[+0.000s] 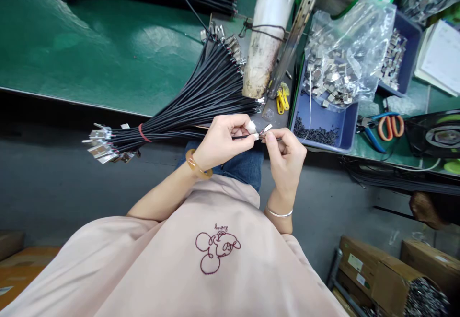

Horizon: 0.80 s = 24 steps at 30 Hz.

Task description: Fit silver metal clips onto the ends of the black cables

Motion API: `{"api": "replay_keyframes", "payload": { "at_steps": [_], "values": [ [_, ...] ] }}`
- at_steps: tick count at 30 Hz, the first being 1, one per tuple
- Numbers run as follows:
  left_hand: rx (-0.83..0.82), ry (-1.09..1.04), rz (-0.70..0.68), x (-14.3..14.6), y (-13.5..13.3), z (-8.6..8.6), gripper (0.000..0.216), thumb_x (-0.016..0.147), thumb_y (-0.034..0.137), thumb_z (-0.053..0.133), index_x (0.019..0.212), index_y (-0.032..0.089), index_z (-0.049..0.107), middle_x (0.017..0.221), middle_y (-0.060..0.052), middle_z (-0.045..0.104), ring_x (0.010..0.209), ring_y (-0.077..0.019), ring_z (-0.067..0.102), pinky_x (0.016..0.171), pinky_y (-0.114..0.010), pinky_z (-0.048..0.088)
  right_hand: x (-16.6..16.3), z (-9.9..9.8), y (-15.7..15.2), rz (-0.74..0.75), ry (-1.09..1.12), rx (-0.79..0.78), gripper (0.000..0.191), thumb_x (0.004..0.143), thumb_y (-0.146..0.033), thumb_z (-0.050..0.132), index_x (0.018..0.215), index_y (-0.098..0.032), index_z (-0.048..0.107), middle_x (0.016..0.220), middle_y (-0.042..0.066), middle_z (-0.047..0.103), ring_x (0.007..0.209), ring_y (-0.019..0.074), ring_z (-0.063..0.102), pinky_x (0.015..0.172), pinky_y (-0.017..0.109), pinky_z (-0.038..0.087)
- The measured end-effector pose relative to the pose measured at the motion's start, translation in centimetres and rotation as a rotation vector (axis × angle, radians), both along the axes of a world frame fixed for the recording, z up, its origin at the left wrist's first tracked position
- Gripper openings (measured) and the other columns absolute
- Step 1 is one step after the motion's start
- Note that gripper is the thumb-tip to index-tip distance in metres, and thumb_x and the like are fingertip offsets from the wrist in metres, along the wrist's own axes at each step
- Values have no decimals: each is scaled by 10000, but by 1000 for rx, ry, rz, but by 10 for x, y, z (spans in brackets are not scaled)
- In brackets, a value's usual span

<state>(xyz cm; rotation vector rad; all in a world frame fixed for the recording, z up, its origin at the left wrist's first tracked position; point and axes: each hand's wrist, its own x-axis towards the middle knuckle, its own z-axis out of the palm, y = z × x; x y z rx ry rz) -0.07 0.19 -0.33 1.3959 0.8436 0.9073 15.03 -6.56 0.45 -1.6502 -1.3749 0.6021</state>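
The left hand pinches a thin black cable by thumb and fingertips; the right hand pinches beside a small silver metal connector, both pieces between the hands. Dark-red cursive lettering on the pale pink shirt and white paper labels on brown cardboard boxes are illegible.

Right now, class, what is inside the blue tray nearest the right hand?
The tray holds small black pieces and, in or under clear plastic, metal parts; whatever lies beneath them is covered.
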Motion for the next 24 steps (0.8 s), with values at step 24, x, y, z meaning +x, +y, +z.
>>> {"api": "replay_keyframes", "payload": {
  "at_steps": [24],
  "values": [
    [-49,-82,-32,-1,2,1,137,688,142,747,661,133,613,619,33,558,548,-53,490,531,-169,413,-1,-3,1,-57,52,31,244,939,-376,599,769,-206,640,721,-16,618,632,114,540,618,277,431]
  ]
}}
